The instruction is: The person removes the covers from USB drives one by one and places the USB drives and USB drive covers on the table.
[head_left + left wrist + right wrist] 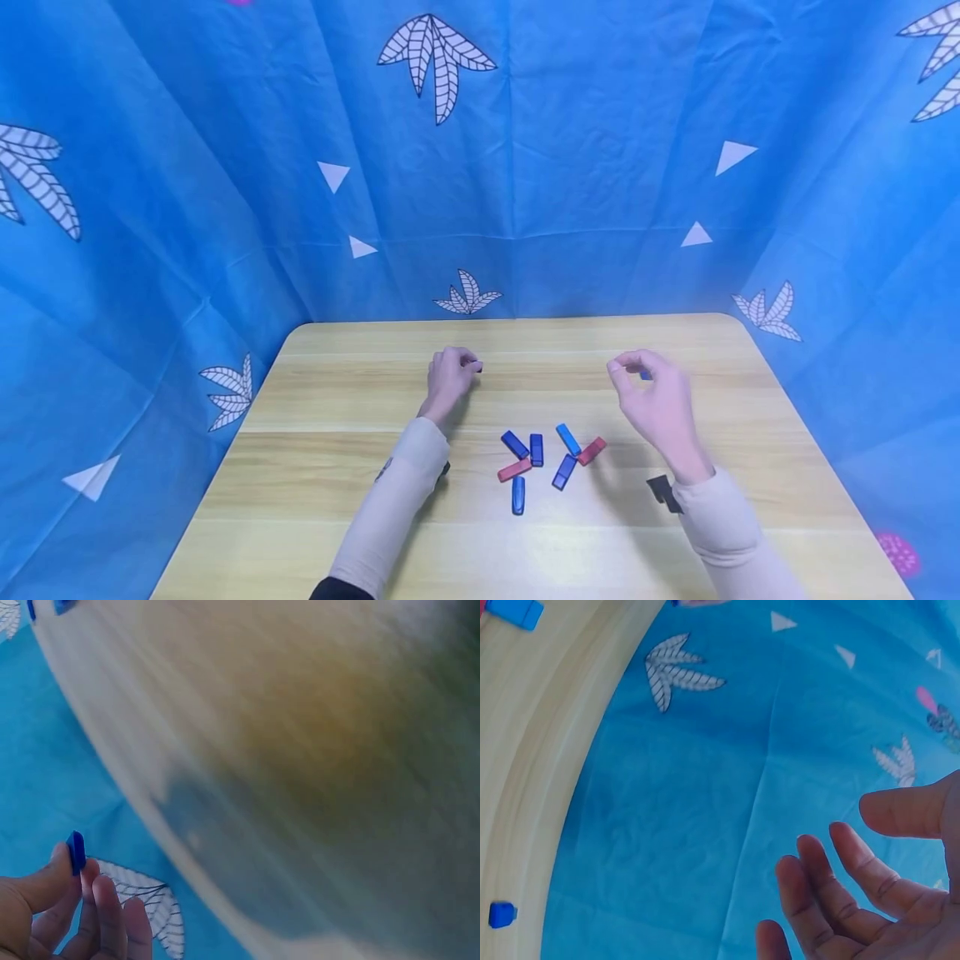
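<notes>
Left hand (448, 377) pinches dark blue block (76, 853) at 11 o'clock of the block cluster (564, 472), right hand (660, 406) relaxed, empty near small blue block (502, 915) at 2; probably mid-placement, next needs clean left release.

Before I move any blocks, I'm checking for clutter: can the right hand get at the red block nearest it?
Probably yes: the right hand looks empty, and nothing lies on top of that red block. The light blue block close by one end might crowd the grip a little.
</notes>
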Tool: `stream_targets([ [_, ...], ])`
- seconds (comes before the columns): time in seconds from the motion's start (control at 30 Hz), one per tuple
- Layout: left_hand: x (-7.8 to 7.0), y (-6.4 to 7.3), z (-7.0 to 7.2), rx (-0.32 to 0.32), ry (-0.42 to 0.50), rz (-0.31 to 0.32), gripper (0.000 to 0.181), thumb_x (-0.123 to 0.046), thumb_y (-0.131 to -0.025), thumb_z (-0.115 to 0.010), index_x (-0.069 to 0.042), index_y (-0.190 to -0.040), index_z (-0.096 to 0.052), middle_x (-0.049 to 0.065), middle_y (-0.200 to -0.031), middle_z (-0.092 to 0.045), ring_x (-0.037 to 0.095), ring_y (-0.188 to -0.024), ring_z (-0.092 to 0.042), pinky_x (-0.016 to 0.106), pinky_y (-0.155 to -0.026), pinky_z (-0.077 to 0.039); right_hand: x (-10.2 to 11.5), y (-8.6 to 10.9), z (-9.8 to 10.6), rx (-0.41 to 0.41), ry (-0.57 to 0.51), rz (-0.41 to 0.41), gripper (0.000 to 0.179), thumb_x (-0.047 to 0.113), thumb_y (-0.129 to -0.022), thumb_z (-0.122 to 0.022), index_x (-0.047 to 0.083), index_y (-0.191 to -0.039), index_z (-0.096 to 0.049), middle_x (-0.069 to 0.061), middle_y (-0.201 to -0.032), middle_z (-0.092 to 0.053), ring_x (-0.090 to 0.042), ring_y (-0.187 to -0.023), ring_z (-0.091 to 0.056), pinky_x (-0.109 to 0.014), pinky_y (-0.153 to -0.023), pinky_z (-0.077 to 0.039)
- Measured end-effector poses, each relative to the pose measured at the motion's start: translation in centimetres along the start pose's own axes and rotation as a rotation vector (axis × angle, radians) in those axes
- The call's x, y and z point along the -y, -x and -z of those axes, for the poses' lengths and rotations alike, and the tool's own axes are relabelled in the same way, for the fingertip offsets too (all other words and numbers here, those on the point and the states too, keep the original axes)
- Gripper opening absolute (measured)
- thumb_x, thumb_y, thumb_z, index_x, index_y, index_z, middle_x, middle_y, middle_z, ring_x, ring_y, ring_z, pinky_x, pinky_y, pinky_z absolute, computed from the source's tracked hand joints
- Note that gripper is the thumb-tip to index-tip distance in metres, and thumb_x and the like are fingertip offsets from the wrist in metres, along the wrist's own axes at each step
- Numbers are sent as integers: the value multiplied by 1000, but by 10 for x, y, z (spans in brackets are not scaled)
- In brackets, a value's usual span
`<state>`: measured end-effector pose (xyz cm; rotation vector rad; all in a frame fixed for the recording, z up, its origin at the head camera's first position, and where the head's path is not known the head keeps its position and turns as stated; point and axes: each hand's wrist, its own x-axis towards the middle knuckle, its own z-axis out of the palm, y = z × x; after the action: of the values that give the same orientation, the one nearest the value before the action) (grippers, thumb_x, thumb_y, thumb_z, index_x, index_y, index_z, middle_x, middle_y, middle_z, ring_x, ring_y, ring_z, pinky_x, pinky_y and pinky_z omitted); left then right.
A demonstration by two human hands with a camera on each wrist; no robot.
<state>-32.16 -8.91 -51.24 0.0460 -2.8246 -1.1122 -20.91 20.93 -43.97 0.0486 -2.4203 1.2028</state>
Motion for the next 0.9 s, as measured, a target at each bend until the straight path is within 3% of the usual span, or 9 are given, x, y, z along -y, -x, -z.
stream_targets([
  [0.17, 12, -8, -5, 25, -19, 80, 11, -18, -94, -73, -9, -96, -79, 9, -100, -77, 26, -95, -70, 44, -91, -56, 9, 19, -4, 49, -23, 34, 14, 15, -95, -70, 5, -104, -74, -14, -106, -76, -33, -105, -67, -47, -94, -48],
  [0.5, 23, -19, -11, 30, -24, 116, 12, -18, -94, -72, -8, -95, -79, 11, -103, -77, 27, -94, -71, 44, -88, -58, 14, 38, -6, 138, 5, 1, 19, 19, -96, -69, 6, -108, -73, -14, -114, -75, -33, -110, -66, -55, -97, -49],
  [0.9, 23, -36, -17, 52, -83, 183, 12, -20, -92, -75, -9, -94, -79, 9, -103, -76, 28, -94, -71, 45, -89, -58, 7, 44, -7, 128, 17, 30, 14, 17, -95, -69, 8, -105, -74, -11, -111, -76, -31, -107, -67, -53, -95, -50],
])
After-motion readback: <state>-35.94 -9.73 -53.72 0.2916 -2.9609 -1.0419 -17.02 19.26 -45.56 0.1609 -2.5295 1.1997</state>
